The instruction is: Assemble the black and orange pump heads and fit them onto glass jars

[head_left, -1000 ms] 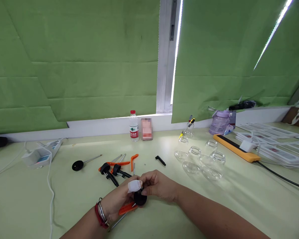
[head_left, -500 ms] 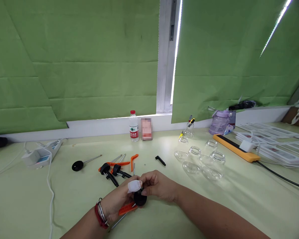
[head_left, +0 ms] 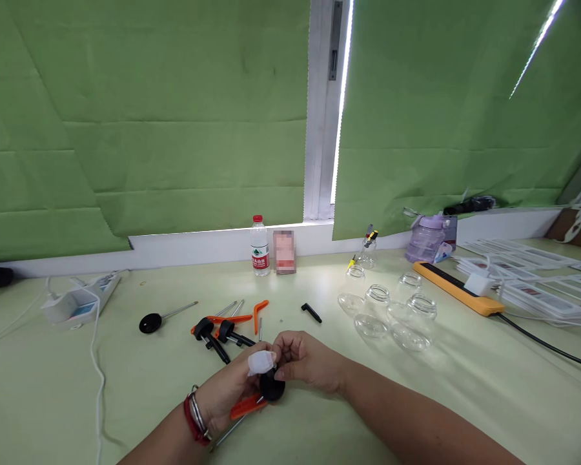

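My left hand (head_left: 232, 387), with a white wrapping on its thumb, is closed around a black round cap (head_left: 271, 386). An orange lever (head_left: 248, 406) sticks out below that hand, and a metal rod (head_left: 230, 431) slants down toward the table edge. Against the cap's upper right side, my right hand (head_left: 305, 361) pinches with thumb and fingers; any small part between them is hidden. Just beyond my hands lie black pump-like pieces (head_left: 216, 345) and orange levers (head_left: 257, 311). A small black stick-like part (head_left: 312, 313) rests farther to the right.
Several clear bottles (head_left: 377, 307) stand at right, near an orange power strip (head_left: 458, 289). A black disc with a rod (head_left: 151, 322) lies left, beside a white cable (head_left: 97, 361). At the back are a water bottle (head_left: 260, 248) and a purple jug (head_left: 425, 239).
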Demonstrator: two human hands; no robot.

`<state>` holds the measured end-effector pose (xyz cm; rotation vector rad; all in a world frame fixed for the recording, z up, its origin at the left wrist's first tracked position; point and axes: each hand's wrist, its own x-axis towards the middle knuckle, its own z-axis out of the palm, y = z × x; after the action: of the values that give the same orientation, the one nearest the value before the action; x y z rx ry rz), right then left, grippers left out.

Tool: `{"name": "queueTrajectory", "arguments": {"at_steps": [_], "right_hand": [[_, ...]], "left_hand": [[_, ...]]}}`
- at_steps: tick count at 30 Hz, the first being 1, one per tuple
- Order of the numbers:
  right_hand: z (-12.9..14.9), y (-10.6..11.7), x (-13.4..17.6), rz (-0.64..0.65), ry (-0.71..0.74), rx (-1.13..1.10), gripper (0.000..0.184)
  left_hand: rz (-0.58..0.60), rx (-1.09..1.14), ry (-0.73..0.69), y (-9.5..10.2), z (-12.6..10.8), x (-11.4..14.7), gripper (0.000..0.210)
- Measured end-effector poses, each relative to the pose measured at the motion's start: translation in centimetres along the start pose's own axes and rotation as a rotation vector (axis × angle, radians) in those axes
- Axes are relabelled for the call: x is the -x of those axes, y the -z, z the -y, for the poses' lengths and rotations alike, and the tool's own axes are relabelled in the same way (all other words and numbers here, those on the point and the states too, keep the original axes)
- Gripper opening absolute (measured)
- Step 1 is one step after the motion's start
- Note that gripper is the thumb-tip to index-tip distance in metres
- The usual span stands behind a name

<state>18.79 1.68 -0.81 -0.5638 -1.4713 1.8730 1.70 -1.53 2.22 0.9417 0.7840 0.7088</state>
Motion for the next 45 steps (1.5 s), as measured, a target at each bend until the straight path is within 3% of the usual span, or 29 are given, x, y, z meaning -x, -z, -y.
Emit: {"name": "queueTrajectory", "arguments": {"at_steps": [45], "right_hand": [[-0.41, 0.36, -0.09, 0.018, 0.013, 0.06, 0.033]], "left_hand": [[-0.002, -0.014, -0.005, 0.01, 0.08, -0.06, 0.026]]}}
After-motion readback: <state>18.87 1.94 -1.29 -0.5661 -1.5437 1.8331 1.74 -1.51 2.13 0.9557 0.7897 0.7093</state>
